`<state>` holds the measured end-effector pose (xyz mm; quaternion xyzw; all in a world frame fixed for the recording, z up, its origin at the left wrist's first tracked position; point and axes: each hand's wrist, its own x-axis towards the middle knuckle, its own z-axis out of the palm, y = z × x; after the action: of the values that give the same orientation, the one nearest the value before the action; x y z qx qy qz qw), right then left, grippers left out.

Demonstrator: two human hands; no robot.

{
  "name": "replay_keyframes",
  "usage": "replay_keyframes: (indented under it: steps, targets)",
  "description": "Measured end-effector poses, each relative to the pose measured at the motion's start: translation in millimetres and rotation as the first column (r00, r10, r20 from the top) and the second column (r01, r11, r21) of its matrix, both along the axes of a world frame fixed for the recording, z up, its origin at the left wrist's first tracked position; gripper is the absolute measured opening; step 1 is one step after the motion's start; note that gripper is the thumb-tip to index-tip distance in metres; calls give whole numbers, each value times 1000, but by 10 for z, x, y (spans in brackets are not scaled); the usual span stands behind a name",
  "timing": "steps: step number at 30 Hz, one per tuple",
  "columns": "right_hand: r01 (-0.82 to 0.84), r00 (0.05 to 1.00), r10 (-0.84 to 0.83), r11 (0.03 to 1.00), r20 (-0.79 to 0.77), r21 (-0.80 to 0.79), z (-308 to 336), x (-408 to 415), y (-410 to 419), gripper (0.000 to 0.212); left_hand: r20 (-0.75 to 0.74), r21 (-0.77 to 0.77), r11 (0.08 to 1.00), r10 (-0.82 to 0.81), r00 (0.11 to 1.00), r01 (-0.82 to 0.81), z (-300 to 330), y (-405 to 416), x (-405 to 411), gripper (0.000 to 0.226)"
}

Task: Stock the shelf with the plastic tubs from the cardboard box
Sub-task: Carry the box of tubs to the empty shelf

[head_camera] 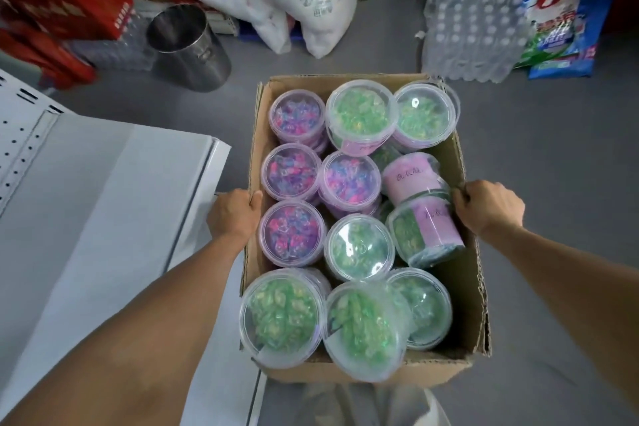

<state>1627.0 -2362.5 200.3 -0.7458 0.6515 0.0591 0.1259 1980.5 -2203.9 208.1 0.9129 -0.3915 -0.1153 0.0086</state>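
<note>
We have the cardboard box [463, 163] held between us, the left hand [233, 215] clamped over its left wall with the thumb hooked inside the rim, the right hand [491, 206] curled round the top edge of the right wall. So both hands are gripping the box itself; no tub is in hand yet. We judge the step to be bringing the box into place beside the white shelf [103, 183], which lies just outward of our left grip, its edge close to that hand, and none of the stocking proper looks done: the shelf's visible surface carries no tub.

The box runs lengthwise away from us, its long axis passing between our two grips, open top facing up. Most of the plastic tubs [359, 246] stand upright, clear lids up, purple ones inward of the left hand, green ones nearer us and at the far end. Two pink-labelled tubs [425, 232] just inside our right grip lie tipped on their sides.

Next we'd need to let the box rest, free a hand, and lift a tub by its lid rim towards the shelf
</note>
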Motion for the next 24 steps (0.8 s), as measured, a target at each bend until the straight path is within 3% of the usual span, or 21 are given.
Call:
replay_keyframes:
  steps: [18,24]
  targets:
    - [21,1000,-20,999,-19,45,-634,190,-144,36,-37,9,1000,29,999,-28,-655,-187,225,47]
    - [143,987,-122,967,-109,209,-455,361,-93,33,-100,162,985,76,992,-59,-582,-224,238,43]
